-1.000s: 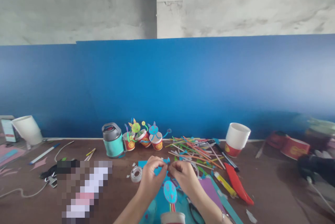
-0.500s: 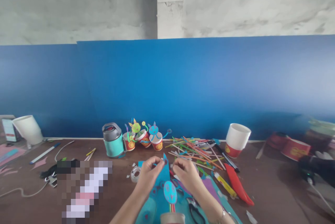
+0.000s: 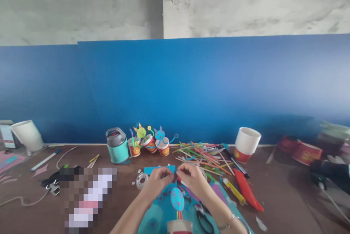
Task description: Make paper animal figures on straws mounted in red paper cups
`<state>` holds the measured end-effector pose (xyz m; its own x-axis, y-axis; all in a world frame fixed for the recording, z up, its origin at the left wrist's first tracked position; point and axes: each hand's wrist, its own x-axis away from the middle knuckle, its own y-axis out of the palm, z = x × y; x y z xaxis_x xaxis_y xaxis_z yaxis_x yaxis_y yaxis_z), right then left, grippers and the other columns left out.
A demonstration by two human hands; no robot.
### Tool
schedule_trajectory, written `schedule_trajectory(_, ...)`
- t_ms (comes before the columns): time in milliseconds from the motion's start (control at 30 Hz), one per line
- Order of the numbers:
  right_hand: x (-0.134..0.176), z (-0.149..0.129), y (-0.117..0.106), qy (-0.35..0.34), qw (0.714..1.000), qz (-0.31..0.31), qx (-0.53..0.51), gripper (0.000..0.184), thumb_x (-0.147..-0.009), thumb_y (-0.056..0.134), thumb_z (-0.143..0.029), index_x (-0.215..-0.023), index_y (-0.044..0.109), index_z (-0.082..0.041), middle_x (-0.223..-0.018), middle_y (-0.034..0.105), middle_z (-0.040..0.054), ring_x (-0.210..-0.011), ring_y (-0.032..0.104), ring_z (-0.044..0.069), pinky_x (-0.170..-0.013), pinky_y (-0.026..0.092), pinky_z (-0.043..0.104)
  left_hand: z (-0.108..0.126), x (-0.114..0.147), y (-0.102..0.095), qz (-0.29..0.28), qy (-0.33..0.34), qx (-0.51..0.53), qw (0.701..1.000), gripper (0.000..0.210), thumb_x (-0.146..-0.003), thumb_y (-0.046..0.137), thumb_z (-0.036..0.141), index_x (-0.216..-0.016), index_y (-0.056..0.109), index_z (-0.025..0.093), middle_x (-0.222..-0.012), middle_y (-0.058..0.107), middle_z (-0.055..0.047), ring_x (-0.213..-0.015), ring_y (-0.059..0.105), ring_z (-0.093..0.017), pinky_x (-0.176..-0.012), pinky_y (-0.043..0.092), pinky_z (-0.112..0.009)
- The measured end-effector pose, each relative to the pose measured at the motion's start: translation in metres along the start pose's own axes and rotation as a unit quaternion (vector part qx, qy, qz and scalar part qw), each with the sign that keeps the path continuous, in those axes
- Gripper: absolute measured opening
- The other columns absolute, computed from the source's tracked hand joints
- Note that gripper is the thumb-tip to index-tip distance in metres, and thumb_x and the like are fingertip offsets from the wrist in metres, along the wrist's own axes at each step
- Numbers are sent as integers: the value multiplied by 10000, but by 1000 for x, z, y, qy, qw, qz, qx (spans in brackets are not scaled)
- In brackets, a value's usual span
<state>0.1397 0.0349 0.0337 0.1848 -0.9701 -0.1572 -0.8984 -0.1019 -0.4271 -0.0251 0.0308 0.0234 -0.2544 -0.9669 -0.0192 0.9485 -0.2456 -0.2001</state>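
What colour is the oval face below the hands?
The oval face is bright blue with pinkish markings, seen best in the head view.

No word, brand or number can be read clearly. The small white-and-red paper cups (image 3: 164, 149), left of the lower centre, and the red paper container (image 3: 307, 153) at lower right carry yellow printed emblems, too small to read. On the white rectangular screen (image 3: 7, 135) at the left edge, the contents are blurred.
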Motion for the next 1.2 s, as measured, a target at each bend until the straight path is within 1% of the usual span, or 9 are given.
schedule_trajectory(133,1,0,-2,-16,1000,18,2,156,-725,525,-271,-650,604,-159,-575,566,-10,-570,510,134,-557,389,227,-2,0,-5,2,-9,-81,997,189,-693,596,339,-703,625,152,-667,621,-8,-650,540,-155,-602,379,-253)
schedule_trajectory(200,0,2,-2,-13,1000,24,10,159,-729,523,-272,-645,602,-163,-563,569,-9,-569,522,139,-559,395,230,-6,2,-8,-5,-60,-139,988,259,-646,658,389,-744,640,150,-659,613,0,-631,537,-158,-555,359,-246)
schedule_trajectory(267,-1,6,-2,-3,1000,17,16,160,-727,521,-267,-646,611,-161,-559,588,-2,-565,533,143,-561,400,234,-10,4,-10,-32,-117,-168,978,294,-578,708,402,-726,657,153,-633,602,12,-606,527,-155,-521,330,-238)
schedule_trajectory(333,-2,10,0,8,1000,2,14,155,-716,524,-252,-646,623,-155,-578,619,9,-579,550,147,-575,407,236,-14,4,-10,-61,-143,-158,975,251,-529,726,356,-670,659,160,-584,578,31,-575,503,-141,-506,303,-233)
schedule_trajectory(400,-2,14,1,14,1000,-13,7,148,-702,527,-234,-641,633,-152,-595,641,15,-590,563,147,-587,411,236,-16,3,-9,-84,-148,-132,977,210,-501,719,320,-618,640,164,-518,537,51,-525,463,-121,-489,279,-232)
schedule_trajectory(533,-3,16,3,25,999,-36,-3,144,-682,523,-203,-609,637,-155,-576,654,6,-560,566,133,-562,409,224,-16,0,-8,-115,-158,-91,976,258,-468,725,370,-574,603,168,-474,517,56,-473,438,-109,-469,285,-239)
schedule_trajectory(767,-2,12,5,48,996,-76,-20,156,-653,511,-163,-592,654,-149,-543,644,-10,-524,549,113,-544,413,212,-9,3,-6,-94,-166,-42,981,349,-417,796,364,-564,535,186,-441,536,56,-442,460,-118,-455,302,-243)
schedule_trajectory(1000,0,7,5,59,995,-77,-14,126,-618,538,-146,-565,652,-149,-500,575,-33,-516,476,102,-505,349,205,-11,1,-6,-88,-160,-32,983,344,-423,792,359,-551,528,181,-441,549,45,-464,491,-130,-468,316,-246)
schedule_trajectory(1200,1,3,4,59,995,-79,-12,126,-626,536,-149,-564,646,-152,-492,549,-43,-504,454,95,-508,341,204,-14,1,-6,-93,-163,-27,982,320,-439,778,327,-566,521,185,-432,546,56,-466,492,-126,-461,314,-237)
